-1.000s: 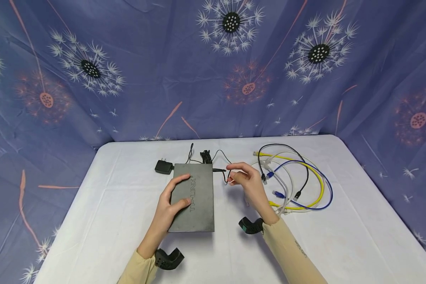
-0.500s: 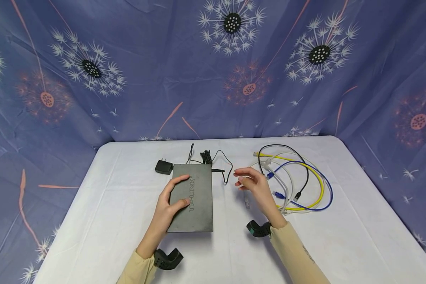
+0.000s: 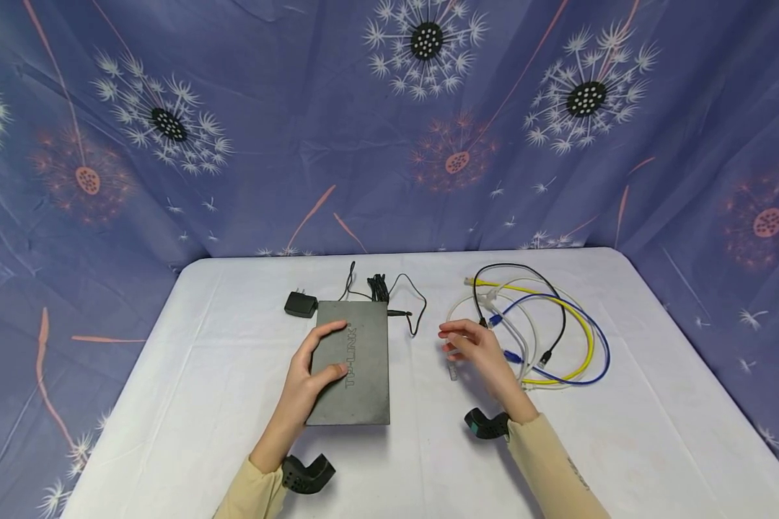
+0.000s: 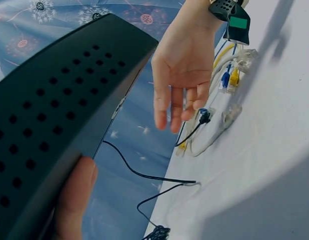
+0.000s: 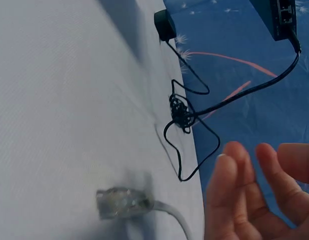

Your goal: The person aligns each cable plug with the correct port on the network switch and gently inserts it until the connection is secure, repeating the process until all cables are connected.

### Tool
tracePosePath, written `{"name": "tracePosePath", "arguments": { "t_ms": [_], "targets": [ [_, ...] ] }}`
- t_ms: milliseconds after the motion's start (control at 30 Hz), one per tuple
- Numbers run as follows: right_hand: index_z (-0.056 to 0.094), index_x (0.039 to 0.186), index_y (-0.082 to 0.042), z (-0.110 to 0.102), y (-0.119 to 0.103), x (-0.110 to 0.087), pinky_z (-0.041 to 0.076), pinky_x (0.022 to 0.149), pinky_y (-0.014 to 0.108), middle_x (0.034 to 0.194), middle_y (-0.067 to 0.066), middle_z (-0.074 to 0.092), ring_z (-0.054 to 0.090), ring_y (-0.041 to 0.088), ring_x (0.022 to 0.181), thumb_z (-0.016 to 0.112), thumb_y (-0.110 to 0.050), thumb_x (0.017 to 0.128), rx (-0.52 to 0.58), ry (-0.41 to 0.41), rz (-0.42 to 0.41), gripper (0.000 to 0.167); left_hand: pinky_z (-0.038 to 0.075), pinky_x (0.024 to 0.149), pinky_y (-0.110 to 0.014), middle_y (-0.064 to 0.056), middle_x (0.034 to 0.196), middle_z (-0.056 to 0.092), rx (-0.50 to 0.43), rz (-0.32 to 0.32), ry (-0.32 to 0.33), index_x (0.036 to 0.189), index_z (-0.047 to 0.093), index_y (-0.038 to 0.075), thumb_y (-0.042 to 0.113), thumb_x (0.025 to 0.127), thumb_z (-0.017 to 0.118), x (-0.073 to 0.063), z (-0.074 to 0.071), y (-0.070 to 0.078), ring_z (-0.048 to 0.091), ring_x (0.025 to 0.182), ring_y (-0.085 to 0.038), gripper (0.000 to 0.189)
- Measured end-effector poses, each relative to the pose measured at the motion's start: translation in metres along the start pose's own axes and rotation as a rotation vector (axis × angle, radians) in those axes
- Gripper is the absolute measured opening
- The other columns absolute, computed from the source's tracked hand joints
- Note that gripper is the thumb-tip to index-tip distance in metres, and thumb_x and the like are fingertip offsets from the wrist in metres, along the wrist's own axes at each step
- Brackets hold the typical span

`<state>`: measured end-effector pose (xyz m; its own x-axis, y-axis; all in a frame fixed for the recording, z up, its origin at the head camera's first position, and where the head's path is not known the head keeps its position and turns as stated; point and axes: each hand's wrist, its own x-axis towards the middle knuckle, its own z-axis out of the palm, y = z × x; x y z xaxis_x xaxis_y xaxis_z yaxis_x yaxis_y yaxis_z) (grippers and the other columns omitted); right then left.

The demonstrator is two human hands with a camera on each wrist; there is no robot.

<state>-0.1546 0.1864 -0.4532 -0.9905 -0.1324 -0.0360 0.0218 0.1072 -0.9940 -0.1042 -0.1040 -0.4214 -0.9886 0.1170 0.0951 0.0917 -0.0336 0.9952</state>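
Observation:
A flat dark grey TP-LINK network switch (image 3: 366, 360) is gripped at its left side by my left hand (image 3: 301, 382), with thumb and forefinger lying over its top face. In the left wrist view its vented side (image 4: 54, 102) shows, and it is held above the table. A black power cord (image 5: 254, 90) runs into its port edge in the right wrist view. My right hand (image 3: 483, 357) hovers over the table to the right, fingers loosely bent and holding nothing. Just below those fingers lies the clear plug (image 5: 124, 202) of a grey network cable.
A black power adapter (image 3: 300, 304) lies behind the switch, its bundled cord (image 3: 377, 288) beside it. Coiled network cables in yellow (image 3: 587, 339), blue (image 3: 605, 346), black (image 3: 562, 324) and grey spread over the right of the white table (image 3: 188, 389). A patterned curtain (image 3: 285, 144) hangs behind.
My right hand has drawn away from the power cord at the switch's edge, moving right and toward me, near the grey cable's plug. The left hand and switch have hardly moved.

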Motion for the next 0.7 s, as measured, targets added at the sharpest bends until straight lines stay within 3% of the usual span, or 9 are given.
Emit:
{"name": "tracePosePath", "arguments": {
  "t_ms": [267,567,700],
  "targets": [
    [0.054,0.119,0.015,-0.006,0.004,-0.003,0.053,0.074,0.036,0.11,0.03,0.059,0.06,0.035,0.092,0.052,-0.006,0.097,-0.041,-0.036,0.064,0.03,0.03,0.091,-0.045,-0.004,0.134,0.046,0.002,-0.007,-0.007,0.134,0.053,0.023,0.002,0.079,0.062,0.0,0.002,-0.001,0.043,0.111,-0.027,0.06],
    [0.056,0.115,0.014,-0.011,0.013,-0.005,0.053,0.069,0.032,0.105,0.024,0.063,0.064,0.023,0.084,0.052,-0.01,0.096,-0.09,-0.056,0.009,0.03,0.03,0.092,-0.045,-0.004,0.136,0.046,0.019,-0.019,-0.007,0.134,0.053,0.023,0.003,0.08,0.062,-0.001,0.001,-0.003,0.043,0.112,-0.027,0.059],
    [0.057,0.115,0.013,-0.013,0.016,-0.006,0.052,0.069,0.032,0.105,0.022,0.063,0.064,0.024,0.085,0.051,-0.01,0.097,-0.116,-0.056,0.014,0.03,0.029,0.093,-0.046,-0.003,0.136,0.046,0.014,-0.016,-0.01,0.134,0.053,0.024,0.003,0.08,0.062,-0.002,0.001,-0.003,0.043,0.113,-0.027,0.058]
  ]
}}
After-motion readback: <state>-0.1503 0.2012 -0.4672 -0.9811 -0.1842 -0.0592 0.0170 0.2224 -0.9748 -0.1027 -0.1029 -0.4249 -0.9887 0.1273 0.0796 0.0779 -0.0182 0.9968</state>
